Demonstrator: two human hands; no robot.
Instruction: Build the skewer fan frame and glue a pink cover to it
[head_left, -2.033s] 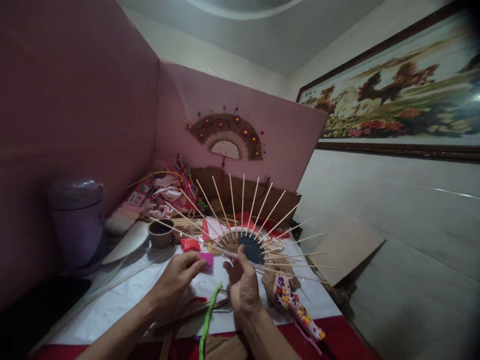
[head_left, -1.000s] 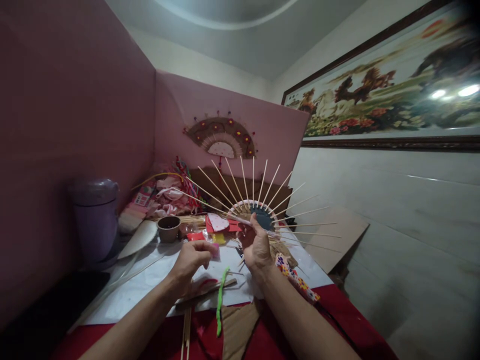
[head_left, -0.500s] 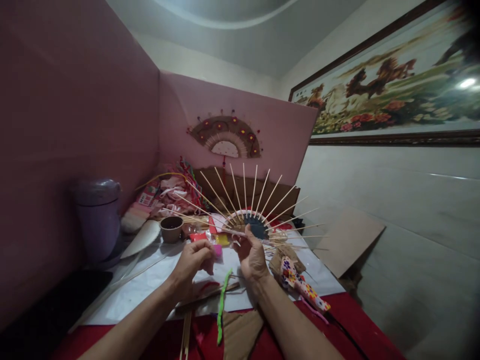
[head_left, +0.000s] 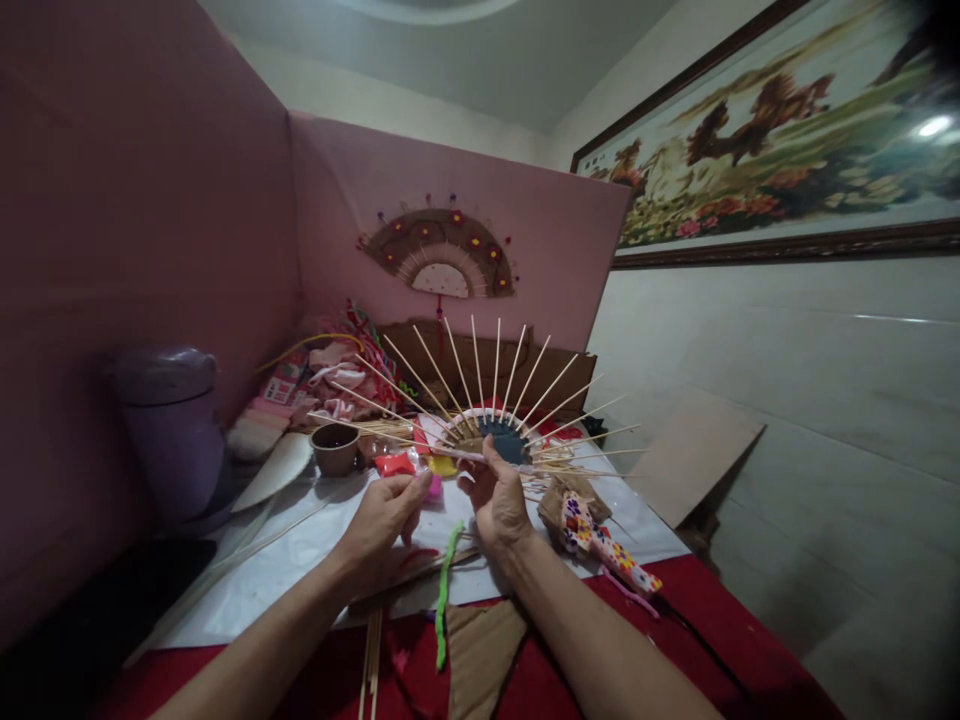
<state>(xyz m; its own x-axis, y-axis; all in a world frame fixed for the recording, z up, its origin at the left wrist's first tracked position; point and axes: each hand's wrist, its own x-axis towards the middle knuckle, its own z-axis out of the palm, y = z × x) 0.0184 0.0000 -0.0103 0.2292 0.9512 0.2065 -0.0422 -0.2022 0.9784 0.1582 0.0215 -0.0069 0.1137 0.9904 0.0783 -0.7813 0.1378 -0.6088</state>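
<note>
My right hand (head_left: 496, 505) grips the base of a half-made fan (head_left: 491, 425): a dark half-disc with several wooden skewers spread out like rays, held upright above the table. My left hand (head_left: 384, 520) is closed in a pinch on a small pink piece (head_left: 433, 487), just left of the fan's base. A green fuzzy stem (head_left: 444, 590) lies on the white sheet (head_left: 300, 560) below the hands.
A brown cup (head_left: 334, 448), a purple lidded pot (head_left: 166, 425), a pile of pink and coloured craft bits (head_left: 337, 385) and a cardboard box (head_left: 465, 360) stand behind. A finished fan (head_left: 439, 250) hangs on the pink partition. A patterned strip (head_left: 600, 550) and cardboard pieces (head_left: 480, 660) lie on the red cloth.
The view has shifted a little. My right hand with the skewer fan has come down slightly; my left hand stays pinched on the pink piece beside it.
</note>
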